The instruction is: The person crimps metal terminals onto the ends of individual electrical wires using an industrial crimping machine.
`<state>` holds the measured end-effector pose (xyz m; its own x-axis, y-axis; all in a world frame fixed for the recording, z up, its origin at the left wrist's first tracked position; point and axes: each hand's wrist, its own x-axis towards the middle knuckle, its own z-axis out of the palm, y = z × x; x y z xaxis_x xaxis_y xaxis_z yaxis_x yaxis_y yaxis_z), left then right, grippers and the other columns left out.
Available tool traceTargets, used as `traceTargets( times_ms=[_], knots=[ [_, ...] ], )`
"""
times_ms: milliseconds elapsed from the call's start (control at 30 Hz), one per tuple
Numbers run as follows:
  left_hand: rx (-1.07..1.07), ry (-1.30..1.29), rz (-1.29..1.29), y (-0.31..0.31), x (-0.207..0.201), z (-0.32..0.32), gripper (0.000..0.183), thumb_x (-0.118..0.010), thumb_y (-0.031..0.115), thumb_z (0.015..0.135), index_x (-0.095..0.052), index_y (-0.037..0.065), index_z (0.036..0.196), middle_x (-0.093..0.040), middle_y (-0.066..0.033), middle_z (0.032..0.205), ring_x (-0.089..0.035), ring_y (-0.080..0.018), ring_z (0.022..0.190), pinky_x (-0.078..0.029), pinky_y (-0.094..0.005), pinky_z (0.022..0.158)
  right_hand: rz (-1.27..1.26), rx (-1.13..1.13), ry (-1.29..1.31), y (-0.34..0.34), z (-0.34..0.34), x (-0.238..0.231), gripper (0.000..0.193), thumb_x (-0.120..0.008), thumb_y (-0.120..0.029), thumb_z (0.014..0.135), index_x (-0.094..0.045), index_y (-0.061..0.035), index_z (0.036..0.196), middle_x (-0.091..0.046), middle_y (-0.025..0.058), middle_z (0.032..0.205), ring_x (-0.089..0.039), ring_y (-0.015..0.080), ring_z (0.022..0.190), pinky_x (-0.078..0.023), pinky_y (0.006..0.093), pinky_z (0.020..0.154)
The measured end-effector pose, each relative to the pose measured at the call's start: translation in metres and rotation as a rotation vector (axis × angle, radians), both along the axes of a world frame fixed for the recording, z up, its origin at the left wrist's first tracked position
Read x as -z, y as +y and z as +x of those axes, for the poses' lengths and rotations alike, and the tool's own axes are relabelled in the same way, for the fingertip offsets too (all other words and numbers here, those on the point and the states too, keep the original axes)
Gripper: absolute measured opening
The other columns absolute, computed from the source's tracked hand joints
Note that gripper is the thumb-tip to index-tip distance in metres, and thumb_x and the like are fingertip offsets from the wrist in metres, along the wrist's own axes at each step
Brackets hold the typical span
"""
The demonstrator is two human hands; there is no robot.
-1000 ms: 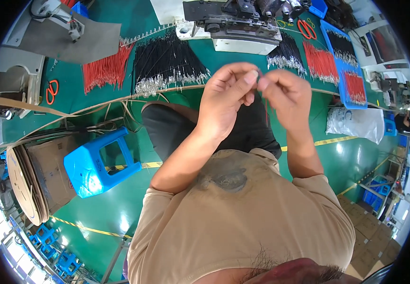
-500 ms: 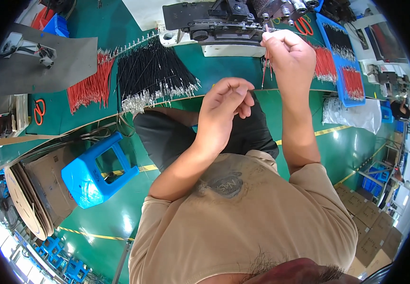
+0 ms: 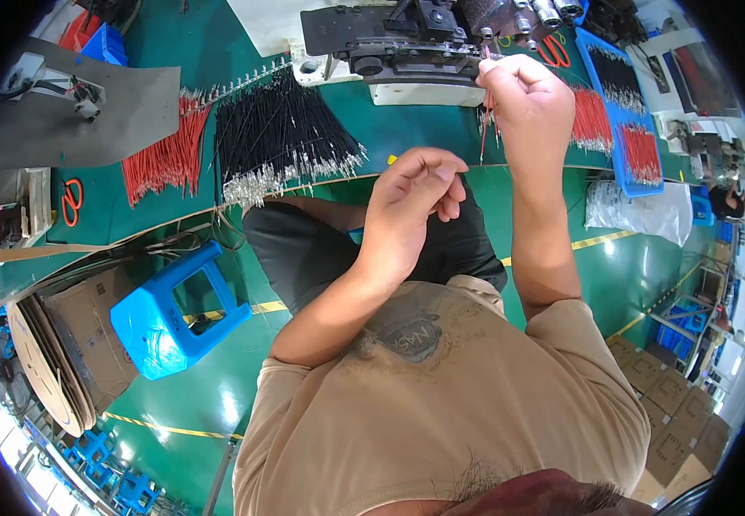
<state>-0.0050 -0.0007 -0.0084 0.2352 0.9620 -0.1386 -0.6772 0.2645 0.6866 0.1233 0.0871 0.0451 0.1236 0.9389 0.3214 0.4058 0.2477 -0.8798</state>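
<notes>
My right hand (image 3: 529, 99) is closed in a pinch on a thin red wire (image 3: 484, 129), just in front of a dark metal crimping machine (image 3: 407, 39). One end of the wire points up toward the machine; its other end hangs below my fingers. Over my lap, near the table edge, is my left hand (image 3: 411, 202), its fingers curled and the thumb against them. Nothing shows in it. Beside the right hand lies a bunch of red wires (image 3: 591, 119) with bare metal ends, partly hidden behind that hand.
To the left, black wires (image 3: 282, 129) and red wires (image 3: 166, 146) hang from strips on the green table (image 3: 153, 95). A blue tray (image 3: 620, 168) of wires is at right. Orange scissors (image 3: 72, 203) lie far left. A blue stool (image 3: 153, 322) stands below the table.
My left hand has moved very slightly right and down. The right hand still pinches the red wire at the machine, and the wire's lower end has shifted a little to the right.
</notes>
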Motion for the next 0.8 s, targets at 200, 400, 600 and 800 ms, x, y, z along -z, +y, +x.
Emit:
traceTargets(
  times_ms=[200, 400, 600, 800],
  knots=[
    [0.010, -0.003, 0.003, -0.001, 0.000, 0.001, 0.016, -0.050, 0.013, 0.093, -0.059, 0.001, 0.098, -0.057, -0.0045, 0.077, -0.051, -0.0108, 0.065, -0.040, -0.0228, 0.060, -0.003, -0.006, 0.024, 0.000, 0.001, 0.002, 0.015, -0.063, -0.011, 0.080, -0.062, -0.0007, 0.068, -0.051, -0.0040, 0.054, -0.041, 0.0007, 0.051, -0.030, 0.0196, 0.046],
    [0.030, 0.016, 0.026, -0.004, -0.003, 0.004, 0.017, -0.051, 0.014, 0.093, -0.059, 0.000, 0.098, -0.057, -0.0048, 0.077, -0.050, -0.0108, 0.065, -0.040, -0.0230, 0.060, -0.003, 0.013, 0.041, -0.002, 0.001, 0.001, 0.015, -0.064, -0.010, 0.080, -0.063, -0.0010, 0.069, -0.051, -0.0043, 0.054, -0.041, 0.0000, 0.051, -0.029, 0.0194, 0.045],
    [0.036, 0.026, 0.121, -0.017, -0.016, -0.005, 0.015, -0.050, 0.009, 0.091, -0.057, 0.001, 0.101, -0.057, -0.0040, 0.079, -0.052, -0.0091, 0.069, -0.041, -0.0219, 0.063, -0.061, -0.044, 0.157, -0.021, 0.006, -0.002, 0.014, -0.064, -0.011, 0.083, -0.063, -0.0007, 0.074, -0.051, -0.0052, 0.059, -0.041, -0.0002, 0.052, -0.028, 0.0179, 0.046],
    [0.195, -0.170, 0.480, -0.054, -0.079, -0.016, 0.043, -0.059, 0.020, 0.077, -0.053, -0.007, 0.109, -0.056, -0.0225, 0.097, -0.057, -0.0250, 0.081, -0.047, -0.0309, 0.072, 0.033, -0.140, 0.189, -0.044, 0.017, -0.001, 0.010, -0.065, -0.009, 0.084, -0.064, 0.0002, 0.080, -0.053, -0.0046, 0.062, -0.042, -0.0003, 0.054, -0.030, 0.0174, 0.047]
  ],
)
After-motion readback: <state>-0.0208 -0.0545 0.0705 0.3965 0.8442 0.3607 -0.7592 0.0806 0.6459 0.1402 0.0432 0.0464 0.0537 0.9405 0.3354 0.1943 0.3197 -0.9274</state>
